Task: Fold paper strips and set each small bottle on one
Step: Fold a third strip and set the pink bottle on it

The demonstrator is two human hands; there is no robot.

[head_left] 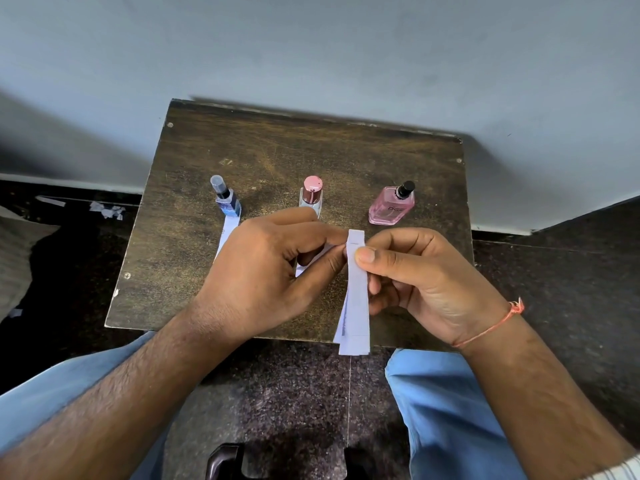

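Note:
Both hands pinch a folded white paper strip (356,299) above the near edge of a small dark wooden table (277,150). My left hand (270,268) grips its top from the left, and my right hand (422,275) presses a thumb on it from the right. Three small bottles stand in a row behind. The blue spray bottle (227,199) rests on a white strip (227,233). The brown-capped bottle (311,195) stands on another strip (304,266), mostly hidden by my left hand. The pink bottle (391,206) stands on bare wood.
The table stands against a pale wall. Paper scraps (107,210) lie on the dark floor to the left. My knees in blue trousers (446,410) flank the table's front edge. A dark object (225,462) sits on the floor between them.

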